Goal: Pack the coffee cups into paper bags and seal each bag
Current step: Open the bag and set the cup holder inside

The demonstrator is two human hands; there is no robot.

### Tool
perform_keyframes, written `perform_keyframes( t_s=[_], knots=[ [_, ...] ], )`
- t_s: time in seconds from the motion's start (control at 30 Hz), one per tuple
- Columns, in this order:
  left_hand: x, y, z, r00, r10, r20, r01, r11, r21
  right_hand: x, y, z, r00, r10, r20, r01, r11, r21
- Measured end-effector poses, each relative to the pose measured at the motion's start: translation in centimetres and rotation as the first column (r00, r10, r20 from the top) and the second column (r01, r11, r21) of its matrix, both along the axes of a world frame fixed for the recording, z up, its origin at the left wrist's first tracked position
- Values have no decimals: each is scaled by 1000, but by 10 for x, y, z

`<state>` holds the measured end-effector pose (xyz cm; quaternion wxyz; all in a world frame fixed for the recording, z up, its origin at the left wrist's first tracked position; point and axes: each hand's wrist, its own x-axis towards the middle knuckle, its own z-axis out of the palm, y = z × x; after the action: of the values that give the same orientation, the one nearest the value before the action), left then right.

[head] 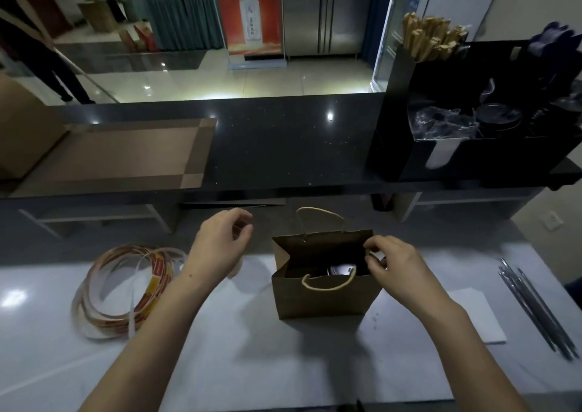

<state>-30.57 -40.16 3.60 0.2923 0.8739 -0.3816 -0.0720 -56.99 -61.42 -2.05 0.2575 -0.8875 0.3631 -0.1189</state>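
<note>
Open bag [321, 298] stands on bench [252, 364], cup [341, 269] down inside. R hand [393, 263] grip pinches bag's right rim, prob. to draw the mouth closed for sealing. L hand [220, 238] hovers left of bag, fingers curled; can't tell if holding anything. Tape coil [126, 289] further left.

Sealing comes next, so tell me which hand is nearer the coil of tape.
Left. The left hand hovers just right of the coil of tape; the right hand is farther, pinching the paper bag rim.
</note>
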Motion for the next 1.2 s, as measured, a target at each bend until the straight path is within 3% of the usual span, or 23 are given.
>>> perform_keyframes(
  t_s=[0.13,0.4,0.6,1.2],
  knots=[
    [31,23,-27,996,91,-11,-90,992,86,-2,-2,-1,1000,-17,-3,17,1000,6],
    [68,38,-81,992,122,-14,-114,962,247,-1,0,1,999,-34,-20,34,999,33],
    [75,28,-108,978,169,-124,-124,943,307,0,3,3,999,-40,-24,41,998,49],
    [71,18,-127,946,233,-226,-189,962,200,-3,8,2,999,-38,1,38,996,78]
  ],
)
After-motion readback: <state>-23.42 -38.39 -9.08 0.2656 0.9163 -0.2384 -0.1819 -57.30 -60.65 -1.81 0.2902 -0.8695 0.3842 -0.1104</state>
